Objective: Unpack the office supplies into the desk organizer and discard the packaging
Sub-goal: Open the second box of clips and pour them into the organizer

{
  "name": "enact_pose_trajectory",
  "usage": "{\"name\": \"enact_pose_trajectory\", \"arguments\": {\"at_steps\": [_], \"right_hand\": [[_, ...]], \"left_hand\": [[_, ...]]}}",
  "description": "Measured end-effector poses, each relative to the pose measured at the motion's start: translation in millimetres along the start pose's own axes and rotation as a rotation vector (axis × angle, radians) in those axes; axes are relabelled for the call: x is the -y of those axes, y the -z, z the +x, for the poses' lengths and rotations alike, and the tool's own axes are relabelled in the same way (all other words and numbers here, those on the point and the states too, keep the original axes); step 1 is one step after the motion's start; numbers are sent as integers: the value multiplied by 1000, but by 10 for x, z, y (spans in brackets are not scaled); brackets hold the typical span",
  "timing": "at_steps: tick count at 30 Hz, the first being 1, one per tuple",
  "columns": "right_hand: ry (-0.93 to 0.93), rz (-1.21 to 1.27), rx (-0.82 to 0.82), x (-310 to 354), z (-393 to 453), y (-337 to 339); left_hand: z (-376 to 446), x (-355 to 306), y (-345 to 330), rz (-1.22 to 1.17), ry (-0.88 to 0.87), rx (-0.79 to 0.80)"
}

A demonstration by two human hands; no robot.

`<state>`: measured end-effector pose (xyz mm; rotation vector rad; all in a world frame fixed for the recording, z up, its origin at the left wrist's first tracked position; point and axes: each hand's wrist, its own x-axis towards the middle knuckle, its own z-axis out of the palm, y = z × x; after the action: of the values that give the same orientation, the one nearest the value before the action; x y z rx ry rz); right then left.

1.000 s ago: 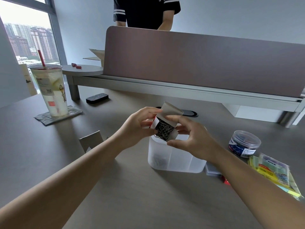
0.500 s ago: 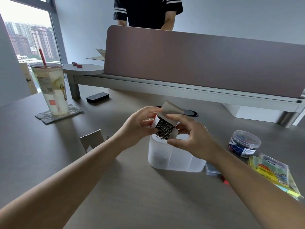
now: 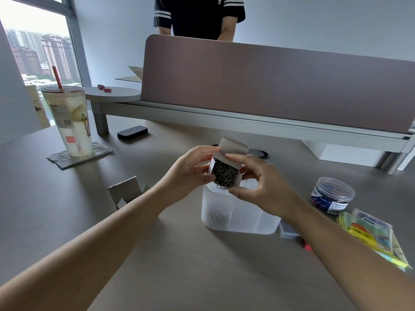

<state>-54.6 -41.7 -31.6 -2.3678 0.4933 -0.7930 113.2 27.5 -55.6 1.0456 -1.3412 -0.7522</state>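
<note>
Cardboard paperclip box, flap up, tilts just above the frosted organizer; I see my left hand and right hand pinching its sides, paperclips spilling at its mouth.

Soft daylight from the tall glass window at left, overexposed sky, faint shadows on the grey matte desk, wide-angle bending at edges.
</note>
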Motion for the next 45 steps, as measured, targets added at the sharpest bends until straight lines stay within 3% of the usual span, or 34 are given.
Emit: {"name": "enact_pose_trajectory", "arguments": {"at_steps": [8,45], "right_hand": [[5,-103,10,27,-10,-15],[63,-143,4,30,-54,-30]], "left_hand": [[-3,28,0,20,-11,14],[-20,-78,-65,59,-14,-42]]}}
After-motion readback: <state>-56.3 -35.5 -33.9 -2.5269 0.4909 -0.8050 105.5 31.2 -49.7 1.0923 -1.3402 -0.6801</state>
